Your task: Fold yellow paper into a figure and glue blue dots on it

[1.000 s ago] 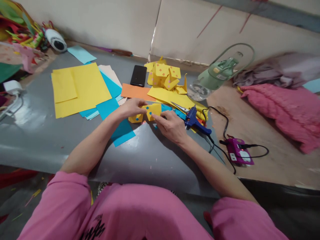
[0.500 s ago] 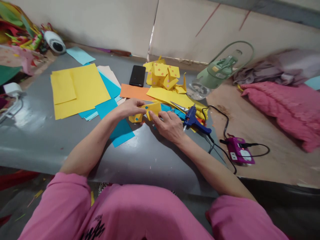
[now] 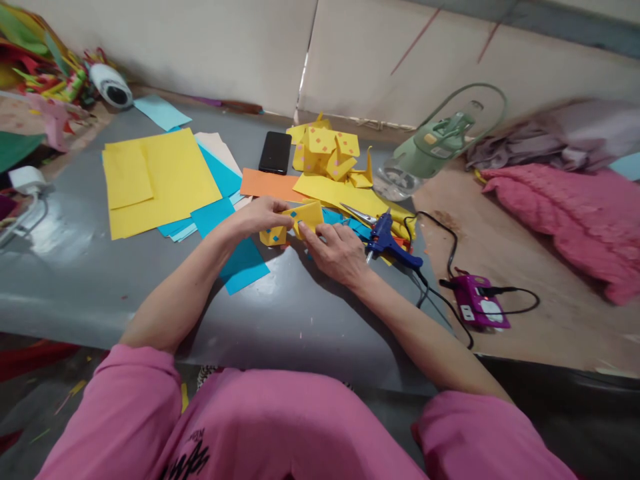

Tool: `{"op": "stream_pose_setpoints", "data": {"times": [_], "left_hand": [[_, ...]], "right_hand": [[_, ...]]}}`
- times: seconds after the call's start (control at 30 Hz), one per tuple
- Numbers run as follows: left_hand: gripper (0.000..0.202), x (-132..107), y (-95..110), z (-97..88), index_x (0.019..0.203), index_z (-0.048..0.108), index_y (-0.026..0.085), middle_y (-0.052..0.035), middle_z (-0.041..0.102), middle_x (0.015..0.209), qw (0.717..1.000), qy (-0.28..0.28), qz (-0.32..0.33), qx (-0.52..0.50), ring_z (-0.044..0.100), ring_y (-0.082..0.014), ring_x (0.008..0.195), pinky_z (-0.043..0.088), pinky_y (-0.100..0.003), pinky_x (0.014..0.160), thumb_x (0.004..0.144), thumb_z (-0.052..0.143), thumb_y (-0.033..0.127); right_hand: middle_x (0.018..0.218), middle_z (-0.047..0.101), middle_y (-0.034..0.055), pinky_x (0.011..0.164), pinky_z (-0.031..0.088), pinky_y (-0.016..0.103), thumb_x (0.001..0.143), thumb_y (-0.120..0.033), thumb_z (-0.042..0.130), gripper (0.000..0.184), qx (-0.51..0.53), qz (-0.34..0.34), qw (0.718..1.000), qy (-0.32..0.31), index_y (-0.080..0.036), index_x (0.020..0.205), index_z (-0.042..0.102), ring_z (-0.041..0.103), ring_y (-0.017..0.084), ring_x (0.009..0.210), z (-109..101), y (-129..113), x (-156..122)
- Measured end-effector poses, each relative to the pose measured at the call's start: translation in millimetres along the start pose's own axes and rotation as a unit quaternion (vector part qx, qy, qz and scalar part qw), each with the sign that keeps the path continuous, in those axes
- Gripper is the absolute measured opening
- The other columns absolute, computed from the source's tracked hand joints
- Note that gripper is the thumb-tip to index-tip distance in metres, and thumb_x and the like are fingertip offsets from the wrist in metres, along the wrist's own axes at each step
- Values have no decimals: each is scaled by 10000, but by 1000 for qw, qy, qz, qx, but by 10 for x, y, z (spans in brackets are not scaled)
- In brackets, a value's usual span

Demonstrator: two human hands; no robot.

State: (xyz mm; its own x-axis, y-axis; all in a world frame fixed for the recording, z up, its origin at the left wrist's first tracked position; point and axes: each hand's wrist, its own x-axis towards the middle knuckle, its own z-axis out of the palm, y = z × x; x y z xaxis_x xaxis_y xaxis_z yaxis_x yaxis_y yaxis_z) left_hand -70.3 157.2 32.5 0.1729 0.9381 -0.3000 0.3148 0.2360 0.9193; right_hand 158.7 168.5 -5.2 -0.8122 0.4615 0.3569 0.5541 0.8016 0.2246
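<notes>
Both my hands work a small folded yellow paper piece (image 3: 306, 216) dotted with blue squares, held just above the grey table (image 3: 75, 280). My left hand (image 3: 263, 215) pinches its left side with closed fingers. My right hand (image 3: 336, 250) grips its right side, thumb on top. A second small yellow piece with a blue square (image 3: 273, 236) lies under my left hand. Blue paper (image 3: 245, 261) lies beneath them.
A blue glue gun (image 3: 387, 239) and scissors (image 3: 361, 215) lie right of my hands, with a corded purple power strip (image 3: 479, 309). Yellow sheets (image 3: 155, 177), a black phone (image 3: 276, 152), finished yellow pieces (image 3: 330, 152), a green bottle (image 3: 435, 143) and pink cloth (image 3: 565, 217) surround them.
The yellow piece has been tilted up and folded further between my fingers. My right hand shifted slightly left and nearer to me.
</notes>
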Motion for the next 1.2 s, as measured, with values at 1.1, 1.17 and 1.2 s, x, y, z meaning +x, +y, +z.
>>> {"op": "stream_pose_setpoints", "data": {"times": [1.1, 1.17, 1.2], "left_hand": [[161, -29, 56, -43, 807, 762, 208, 9, 738, 747, 992, 8, -18, 125, 663, -175, 725, 481, -235, 592, 700, 680, 296], [175, -31, 60, -49, 831, 756, 199, 6, 741, 757, 993, 13, -14, 115, 668, -176, 734, 479, -234, 593, 713, 677, 301], [180, -30, 59, -48, 844, 751, 194, 4, 745, 767, 995, 17, -9, 101, 674, -176, 740, 480, -232, 595, 718, 676, 298]], "right_hand": [[1095, 679, 103, 754, 352, 385, 1035, -228, 393, 431, 13, -31, 999, -29, -301, 1411, 592, 537, 234, 879, -24, 58, -54], [1095, 677, 107, 795, 399, 388, 1034, -253, 415, 410, 62, -6, 998, -9, -289, 1395, 607, 558, 241, 910, -71, 59, -58], [1093, 674, 112, 821, 426, 386, 1034, -265, 428, 397, 93, 17, 995, 11, -271, 1383, 616, 570, 244, 933, -97, 56, -59]]}}
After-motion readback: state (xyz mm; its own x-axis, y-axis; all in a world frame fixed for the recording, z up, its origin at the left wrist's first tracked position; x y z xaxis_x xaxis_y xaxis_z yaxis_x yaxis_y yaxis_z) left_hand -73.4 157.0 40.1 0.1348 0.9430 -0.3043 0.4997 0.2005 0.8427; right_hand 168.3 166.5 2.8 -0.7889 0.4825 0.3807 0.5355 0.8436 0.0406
